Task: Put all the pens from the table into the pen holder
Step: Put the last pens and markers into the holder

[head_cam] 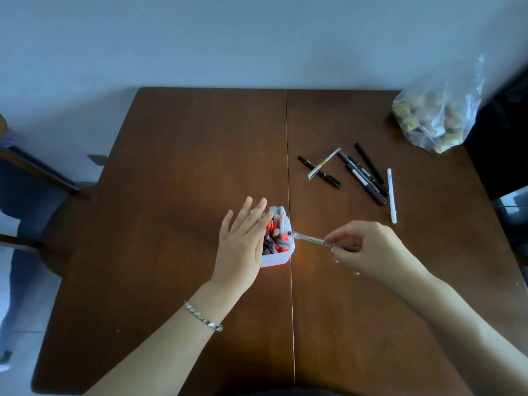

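A white pen holder [278, 257] with a red base stands mid-table, holding several pens. My left hand [240, 244] rests flat against its left side, fingers spread and holding nothing. My right hand [368, 250] pinches a clear pen [310, 238] by its rear end; the pen's tip reaches the holder's right rim. Several loose pens lie on the table at the right: a black pen [319, 171] crossed by a clear pen [324, 163], a bunch of black markers [364, 175] and a white pen [391, 195].
A clear plastic bag [431, 115] with brownish lumps sits at the table's [185, 155] far right corner. A dark chair [43, 178] stands left of the table. A dark object borders the right edge. A wall runs behind.
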A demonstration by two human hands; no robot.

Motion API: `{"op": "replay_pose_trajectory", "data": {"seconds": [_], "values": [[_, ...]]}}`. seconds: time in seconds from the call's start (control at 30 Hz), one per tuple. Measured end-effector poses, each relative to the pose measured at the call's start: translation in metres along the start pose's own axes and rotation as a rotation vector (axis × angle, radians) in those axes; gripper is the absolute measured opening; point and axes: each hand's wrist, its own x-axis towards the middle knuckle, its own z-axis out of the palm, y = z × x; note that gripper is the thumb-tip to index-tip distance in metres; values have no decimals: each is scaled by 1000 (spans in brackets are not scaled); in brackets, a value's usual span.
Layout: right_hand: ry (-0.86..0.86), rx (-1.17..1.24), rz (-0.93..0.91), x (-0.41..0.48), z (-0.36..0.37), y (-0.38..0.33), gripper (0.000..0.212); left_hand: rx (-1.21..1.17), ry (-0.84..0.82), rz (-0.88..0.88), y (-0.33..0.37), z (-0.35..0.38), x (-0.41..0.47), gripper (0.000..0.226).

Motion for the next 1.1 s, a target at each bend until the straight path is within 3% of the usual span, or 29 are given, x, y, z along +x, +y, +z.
{"op": "replay_pose_trajectory", "data": {"seconds": [0.13, 0.3, 0.4, 0.47, 0.53, 0.6, 0.7, 0.77, 0.83, 0.9, 1.0, 1.1], "values": [[39, -59, -32, 6, 1, -10, 16, -151, -27, -178, 3, 6, 5, 41], [19, -209, -116, 29, 17, -27, 19, 3, -131, -64, -8, -2, -1, 50], [-21, -254, -147, 49, 43, -33, 20, -193, -196, -74, -9, -12, -3, 46], [63, -334, -225, 55, 66, -32, 22, -369, -155, -161, -10, -17, -7, 46], [153, -382, -302, 59, 88, -20, 32, -370, -57, -173, -12, -19, -13, 47], [151, -273, -298, 61, 99, -6, 49, -318, -48, -125, -12, -15, -19, 47], [-13, 115, -126, 58, 92, 5, 64, -199, -15, -43, -9, -5, -27, 42], [15, 336, -151, 53, 84, 15, 70, -154, 63, 14, -9, -2, -27, 36], [19, 346, -176, 51, 79, 29, 80, -202, 135, -20, -9, 0, -20, 31], [-72, 233, -134, 52, 81, 43, 95, -322, 163, -164, -6, 0, -12, 22], [-230, 113, -90, 57, 82, 43, 110, -460, 76, -352, -1, -2, -1, 21], [-267, 140, -136, 64, 86, 24, 108, -501, -51, -402, -3, -5, 4, 22]]}}
